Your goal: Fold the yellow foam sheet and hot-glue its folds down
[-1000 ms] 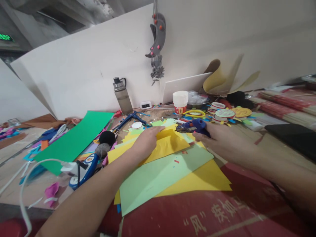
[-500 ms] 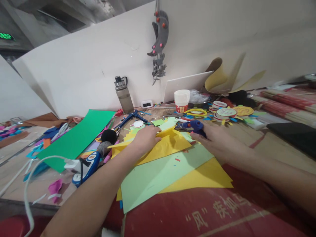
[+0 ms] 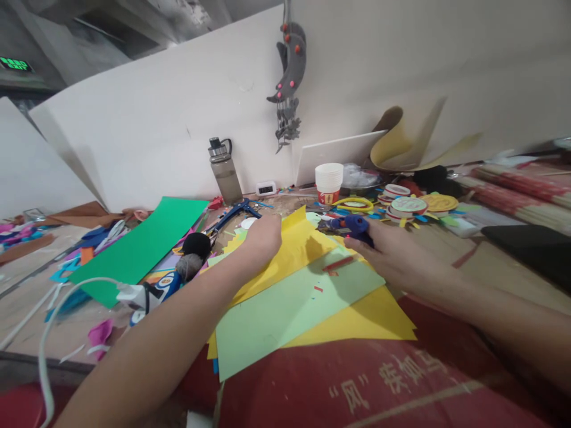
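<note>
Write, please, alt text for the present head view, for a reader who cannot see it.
A person's left hand holds a yellow sheet while the right hand holds what looks like a blue glue gun. A pale green sheet lies nearer the viewer. Behind stand a water bottle and stacked paper cups; a grey crescent hangs above.
</note>
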Motion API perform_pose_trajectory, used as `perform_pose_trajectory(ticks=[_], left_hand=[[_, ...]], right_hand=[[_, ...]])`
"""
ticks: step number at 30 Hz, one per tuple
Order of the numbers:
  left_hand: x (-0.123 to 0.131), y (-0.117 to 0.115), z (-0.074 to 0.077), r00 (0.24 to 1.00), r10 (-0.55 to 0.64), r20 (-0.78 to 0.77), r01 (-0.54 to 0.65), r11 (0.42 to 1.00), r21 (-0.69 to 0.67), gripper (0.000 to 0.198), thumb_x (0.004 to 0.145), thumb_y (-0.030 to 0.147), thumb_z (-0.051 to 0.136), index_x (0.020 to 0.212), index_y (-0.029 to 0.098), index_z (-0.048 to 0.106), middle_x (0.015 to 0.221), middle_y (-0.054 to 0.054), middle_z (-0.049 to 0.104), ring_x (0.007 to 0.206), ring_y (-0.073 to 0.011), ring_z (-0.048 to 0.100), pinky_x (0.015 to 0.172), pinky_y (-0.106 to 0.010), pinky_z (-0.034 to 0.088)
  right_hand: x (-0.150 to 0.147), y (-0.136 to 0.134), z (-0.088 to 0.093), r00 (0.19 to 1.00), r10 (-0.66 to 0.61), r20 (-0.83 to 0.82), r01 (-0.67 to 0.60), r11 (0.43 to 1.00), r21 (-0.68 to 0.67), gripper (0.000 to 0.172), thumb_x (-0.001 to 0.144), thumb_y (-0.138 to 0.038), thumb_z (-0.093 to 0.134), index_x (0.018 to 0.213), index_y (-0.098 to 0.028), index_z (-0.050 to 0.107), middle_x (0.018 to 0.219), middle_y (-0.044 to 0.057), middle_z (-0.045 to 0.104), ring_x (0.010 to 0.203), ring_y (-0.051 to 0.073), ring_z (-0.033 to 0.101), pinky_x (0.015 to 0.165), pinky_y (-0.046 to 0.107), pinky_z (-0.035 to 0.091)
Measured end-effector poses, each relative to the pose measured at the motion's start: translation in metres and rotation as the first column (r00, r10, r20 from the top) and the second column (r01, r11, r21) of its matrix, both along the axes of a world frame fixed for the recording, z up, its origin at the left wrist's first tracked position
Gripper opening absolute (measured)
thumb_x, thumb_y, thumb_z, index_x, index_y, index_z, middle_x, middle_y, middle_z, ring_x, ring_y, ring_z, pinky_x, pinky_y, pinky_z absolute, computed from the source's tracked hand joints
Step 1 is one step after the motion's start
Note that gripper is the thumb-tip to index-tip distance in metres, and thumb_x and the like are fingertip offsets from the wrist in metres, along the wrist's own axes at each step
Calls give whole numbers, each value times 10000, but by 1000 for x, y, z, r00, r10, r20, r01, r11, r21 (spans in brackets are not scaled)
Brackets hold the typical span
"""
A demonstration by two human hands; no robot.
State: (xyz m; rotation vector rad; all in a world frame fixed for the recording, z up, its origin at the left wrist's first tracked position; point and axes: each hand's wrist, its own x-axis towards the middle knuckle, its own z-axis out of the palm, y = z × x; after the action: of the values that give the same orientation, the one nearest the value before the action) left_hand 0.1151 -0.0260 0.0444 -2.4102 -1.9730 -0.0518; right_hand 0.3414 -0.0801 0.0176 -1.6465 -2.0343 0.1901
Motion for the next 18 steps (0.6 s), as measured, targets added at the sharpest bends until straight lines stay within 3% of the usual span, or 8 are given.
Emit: perform_pose_trajectory(ticks=[4,8,13,18], left_hand=[[12,-10,16,972,-141,-189,115,983,-144,292,858,148,546,1132,107,637,1151,-197,675,1057,-301,653,887,-378,509],[21,-10,29,914,-238,-328,146,948,-282,311,795,206,653,1085,95,669,1106,-214,683,1017,-325,665,839,-373,528],[23,-4,19,941,-218,-260,160,961,-226,275,784,195,623,1042,125,687,1046,-191,703,961,-308,682,790,-352,536],[22,-4,14,994,-83,-67,79,995,-52,326,783,148,567,1094,112,661,1084,-214,693,1013,-319,668,831,-378,529]], right_hand=[[0,0,0,1000,-8,-7,7,1000,-6,232,904,-397,485,917,-198,605,804,118,681,678,262,610,544,312,361],[-4,-2,-1,1000,9,-14,-9,1000,-5,260,913,-372,500,1041,-181,621,887,127,701,760,270,631,593,312,379],[-6,-1,-5,1000,20,-10,-21,1000,-16,263,924,-356,494,1065,-183,633,895,117,713,781,257,645,616,301,389],[-5,2,-10,999,12,35,-10,999,-32,272,924,-365,483,1027,-170,642,899,134,718,792,271,648,606,308,397]])
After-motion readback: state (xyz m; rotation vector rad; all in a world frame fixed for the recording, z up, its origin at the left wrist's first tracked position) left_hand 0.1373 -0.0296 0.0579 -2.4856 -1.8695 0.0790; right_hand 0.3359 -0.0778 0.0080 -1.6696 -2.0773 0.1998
